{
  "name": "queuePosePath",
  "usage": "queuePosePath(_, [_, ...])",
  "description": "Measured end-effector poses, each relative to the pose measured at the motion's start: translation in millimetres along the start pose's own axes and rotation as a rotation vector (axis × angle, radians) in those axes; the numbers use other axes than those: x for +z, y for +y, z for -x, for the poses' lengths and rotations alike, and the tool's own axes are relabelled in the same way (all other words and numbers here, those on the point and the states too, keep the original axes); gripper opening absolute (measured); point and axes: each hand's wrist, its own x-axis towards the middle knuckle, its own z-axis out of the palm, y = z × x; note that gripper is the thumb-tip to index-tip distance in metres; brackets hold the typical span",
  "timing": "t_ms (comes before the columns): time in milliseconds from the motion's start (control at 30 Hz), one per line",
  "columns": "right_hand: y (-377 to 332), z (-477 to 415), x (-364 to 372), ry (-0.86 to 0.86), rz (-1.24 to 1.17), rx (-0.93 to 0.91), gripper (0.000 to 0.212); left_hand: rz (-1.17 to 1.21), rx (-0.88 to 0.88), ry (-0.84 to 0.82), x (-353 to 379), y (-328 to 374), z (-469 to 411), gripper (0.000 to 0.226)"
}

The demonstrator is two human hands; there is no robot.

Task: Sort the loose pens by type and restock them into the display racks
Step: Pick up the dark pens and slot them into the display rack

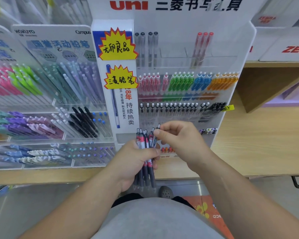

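Loose pens (145, 149) – a bundle of dark-barrelled ones with red-and-white labels – stand upright in the left hand (136, 163), whose fingers and thumb wrap round the middle of the barrels. The bundle is held just in front of the lowest tiers of the white uni rack (231, 49). The right hand (179, 137) comes in from the side, thumb and forefinger pinching the top of one pen (158, 126), which stands a little higher than its neighbours.

The step in hand looks like drawing that single pen out to place it. To do it well, the left hand's grip should ease just enough for one barrel to slide, and the pull should run straight up along the bundle so the clip does not snag and drag a second pen out. Before it goes in, its type should be matched against the rack's tiers – the row of black-clipped pens (171, 107) above the hands seems the likeliest match, though that is a guess.

Much stays unclear. The hands cover the rack's lowest compartments, so free slots there cannot be seen. The label print is too blurred to read, and the pens' tips smear below the left hand. Whether the pinched pen has cleared the bundle cannot be told. Left of the uni rack, the Kokuyo rack (50, 40) is cut off by the frame edge.
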Motion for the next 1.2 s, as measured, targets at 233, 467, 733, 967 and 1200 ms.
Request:
queuePosePath(233, [6.9,-2.1,-10.0,0.027,-0.043,0.033,0.014,0.235,-0.084,0.060,7.2,-2.1,-1.7,0.010])
queuePosePath(467, [1.9,-7.7,-30.3,0.254,-0.170,-0.082,0.009,0.473,-0.125,0.207,-5.3,-7.1,-1.5,0.006])
queuePosePath(733, [1.4,-10.2,-30.8,0.332,0.264,-0.501,0.014,0.558,-0.163,0.238,-21.4,-10.1,3.4,0.012])
queuePosePath(967, [30.7,-19.9,-4.7,0.257,0.615,-0.587,0.022,0.547,-0.161,0.221,-26.4,-16.0,5.0,0.014])
queuePosePath(1200, [55.0,-37.1,9.8,0.223,0.761,-0.630,0.022,0.542,-0.173,0.223,-26.1,-23.0,7.5,0.011])
